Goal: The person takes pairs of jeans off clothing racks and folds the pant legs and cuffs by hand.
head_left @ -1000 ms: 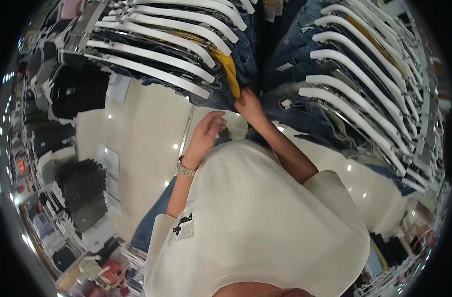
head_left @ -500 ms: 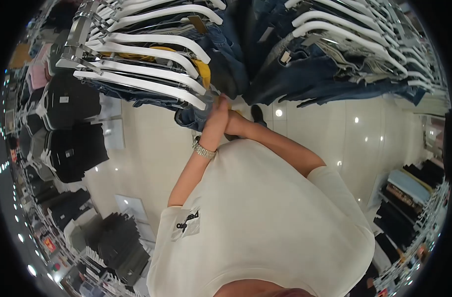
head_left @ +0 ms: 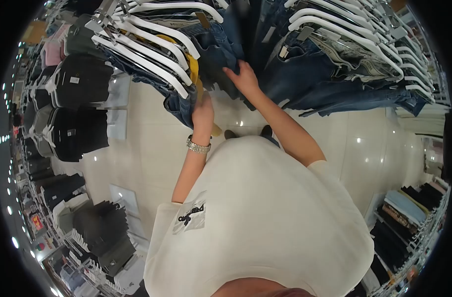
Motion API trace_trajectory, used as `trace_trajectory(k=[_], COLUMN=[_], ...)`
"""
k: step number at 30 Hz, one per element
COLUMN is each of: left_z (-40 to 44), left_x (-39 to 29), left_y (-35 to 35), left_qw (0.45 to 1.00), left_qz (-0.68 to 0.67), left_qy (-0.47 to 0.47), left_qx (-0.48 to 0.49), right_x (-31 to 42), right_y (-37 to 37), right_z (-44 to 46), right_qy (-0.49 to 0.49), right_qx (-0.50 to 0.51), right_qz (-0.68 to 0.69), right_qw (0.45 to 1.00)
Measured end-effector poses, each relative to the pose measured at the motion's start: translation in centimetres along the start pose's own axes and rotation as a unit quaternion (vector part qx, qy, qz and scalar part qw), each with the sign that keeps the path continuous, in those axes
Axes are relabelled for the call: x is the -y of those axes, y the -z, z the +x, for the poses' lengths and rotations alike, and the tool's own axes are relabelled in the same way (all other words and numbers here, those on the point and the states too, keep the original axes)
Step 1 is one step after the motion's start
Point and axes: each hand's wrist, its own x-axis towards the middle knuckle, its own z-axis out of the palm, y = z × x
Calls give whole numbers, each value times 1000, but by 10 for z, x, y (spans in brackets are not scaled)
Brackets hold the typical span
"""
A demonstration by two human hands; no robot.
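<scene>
- A cream T-shirt (head_left: 265, 208) is spreading in smooth, soft folds across the person's front, with a shiny, crinkled patch (head_left: 190, 218) carrying black lettering on one side.
- A bracelet (head_left: 199, 146) of pale, glittering links is circling the left wrist.
- The left hand (head_left: 203, 116) is curling at the lower part of a yellow garment (head_left: 194, 69); the fingers are partly hidden, so I cannot tell whether they are grasping the cloth.
- Dark jeans (head_left: 179, 110), stiff and rounded at the seat, are hanging just beside that hand at the near end of the left row.
- The right hand (head_left: 243, 79) is resting with thumb and fingers spread against dark hanging denim (head_left: 231, 42), between the two rows.
- White hangers (head_left: 161, 72), slim, glossy and curved, are carrying the yellow garment and the jeans.
- More creased denim (head_left: 305, 84) is draping in broad folds on the right row.
- Glossy pale floor tiles (head_left: 152, 158) are reflecting round lights.
- Farther left, matte black garments (head_left: 80, 133) are hanging in flat layers.
</scene>
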Motion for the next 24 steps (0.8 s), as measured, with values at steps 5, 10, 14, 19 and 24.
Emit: trace_trajectory(k=[5,10,14,19,24], left_z=[-2,-4,-7,-8,-11], left_x=[-24,-49,-47,-42,-33], left_y=[-5,1,-6,-17,-22], left_qw=[997,987,982,981,985], left_qz=[-51,-77,-45,-46,-41], left_qy=[17,144,186,190,166], left_qx=[-56,-9,-5,-15,-38], right_x=[-7,-35,-51,-60,-111], right_y=[-8,2,-1,-1,6], right_z=[28,13,-19,-44,-25], right_qy=[-21,-27,-40,-109,-99], right_qx=[54,168,259,346,243], right_qz=[-11,68,72,-18,6], right_qw=[998,983,962,932,965])
